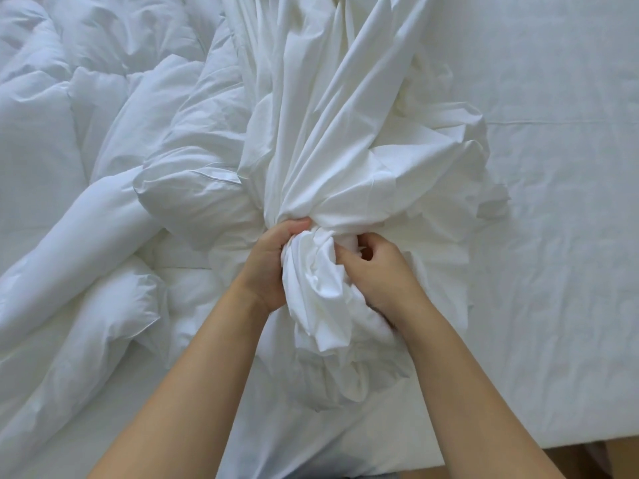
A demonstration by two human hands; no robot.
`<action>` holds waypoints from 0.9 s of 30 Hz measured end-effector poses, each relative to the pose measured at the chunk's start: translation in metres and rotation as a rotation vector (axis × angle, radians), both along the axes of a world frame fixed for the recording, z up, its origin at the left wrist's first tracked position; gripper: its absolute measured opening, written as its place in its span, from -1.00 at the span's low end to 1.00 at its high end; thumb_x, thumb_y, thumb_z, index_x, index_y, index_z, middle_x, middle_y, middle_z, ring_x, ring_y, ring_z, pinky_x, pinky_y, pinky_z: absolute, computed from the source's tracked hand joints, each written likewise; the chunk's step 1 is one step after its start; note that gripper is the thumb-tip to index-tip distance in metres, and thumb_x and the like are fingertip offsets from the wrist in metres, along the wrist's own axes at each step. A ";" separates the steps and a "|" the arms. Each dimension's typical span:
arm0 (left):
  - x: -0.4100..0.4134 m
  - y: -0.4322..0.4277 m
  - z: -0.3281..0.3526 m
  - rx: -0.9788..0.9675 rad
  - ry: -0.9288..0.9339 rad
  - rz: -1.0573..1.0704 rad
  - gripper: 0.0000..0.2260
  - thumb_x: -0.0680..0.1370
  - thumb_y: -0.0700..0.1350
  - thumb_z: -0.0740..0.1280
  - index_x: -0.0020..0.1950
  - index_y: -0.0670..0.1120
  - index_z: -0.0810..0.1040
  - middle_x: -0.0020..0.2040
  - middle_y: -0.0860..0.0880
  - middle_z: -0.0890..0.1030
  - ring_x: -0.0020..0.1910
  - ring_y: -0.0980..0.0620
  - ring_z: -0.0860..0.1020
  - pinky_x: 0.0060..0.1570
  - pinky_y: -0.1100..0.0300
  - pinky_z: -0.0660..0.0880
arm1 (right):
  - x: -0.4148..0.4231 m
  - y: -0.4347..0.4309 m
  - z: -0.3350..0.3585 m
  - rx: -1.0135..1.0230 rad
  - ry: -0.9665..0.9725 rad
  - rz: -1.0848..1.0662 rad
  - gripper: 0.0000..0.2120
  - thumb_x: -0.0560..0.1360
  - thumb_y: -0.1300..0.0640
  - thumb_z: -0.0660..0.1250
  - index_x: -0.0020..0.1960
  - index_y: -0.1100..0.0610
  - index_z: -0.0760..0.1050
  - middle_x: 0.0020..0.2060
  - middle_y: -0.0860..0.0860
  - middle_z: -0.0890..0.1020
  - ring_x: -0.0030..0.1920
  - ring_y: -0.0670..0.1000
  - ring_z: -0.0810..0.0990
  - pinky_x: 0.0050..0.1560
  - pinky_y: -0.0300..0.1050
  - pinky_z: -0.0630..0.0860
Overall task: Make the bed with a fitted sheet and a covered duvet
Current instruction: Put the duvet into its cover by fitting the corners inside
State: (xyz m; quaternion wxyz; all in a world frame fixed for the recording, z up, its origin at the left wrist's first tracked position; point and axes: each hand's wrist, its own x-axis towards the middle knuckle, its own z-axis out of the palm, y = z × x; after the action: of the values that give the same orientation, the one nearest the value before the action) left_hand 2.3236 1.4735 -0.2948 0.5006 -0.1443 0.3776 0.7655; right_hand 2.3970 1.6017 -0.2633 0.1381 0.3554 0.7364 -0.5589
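Left hand (269, 266) round cover (311, 146), lengthwise away

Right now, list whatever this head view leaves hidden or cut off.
1. Head view: what the bunched duvet cover holds inside, hidden by its own folds between the left hand and the right hand.
2. Head view: how far the duvet spreads, cut off by the left and top edges.
3. Head view: the corners of the fitted sheet, beyond the right edge or under the bedding.
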 end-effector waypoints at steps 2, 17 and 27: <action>0.000 0.000 0.000 0.007 -0.019 -0.023 -0.70 0.39 -0.06 0.26 0.03 -0.20 0.55 -0.18 -0.14 0.63 -0.16 -0.08 0.63 -0.13 0.11 0.58 | -0.002 0.003 0.002 -0.085 -0.040 0.033 -0.66 0.35 -0.13 0.42 0.06 -0.01 0.53 -0.13 -0.16 0.64 -0.14 -0.17 0.62 -0.19 -0.27 0.51; -0.007 0.028 0.041 -0.246 0.196 0.125 -0.63 0.26 -0.11 0.38 0.04 -0.18 0.60 -0.06 -0.13 0.63 -0.01 -0.09 0.61 0.05 0.08 0.51 | -0.028 0.025 0.024 0.155 0.282 -0.204 -0.59 0.50 0.28 0.23 -0.45 0.10 0.19 -0.65 -0.15 0.24 -0.52 -0.15 0.17 -0.50 -0.27 0.15; -0.010 0.079 0.143 -0.335 0.413 0.136 -0.65 0.26 -0.11 0.45 0.03 -0.14 0.63 -0.06 -0.09 0.69 -0.08 -0.06 0.66 -0.08 0.11 0.58 | -0.033 0.091 0.119 0.196 0.452 -0.262 -0.61 0.47 0.28 0.18 -0.48 0.09 0.15 -0.61 -0.12 0.22 -0.53 -0.10 0.17 -0.52 -0.25 0.14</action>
State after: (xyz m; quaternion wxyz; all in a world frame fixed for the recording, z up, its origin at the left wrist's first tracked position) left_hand 2.3138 1.5523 -0.1515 0.3299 -0.0910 0.5824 0.7373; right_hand 2.3643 1.6924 -0.1444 -0.1380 0.3256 0.7469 -0.5631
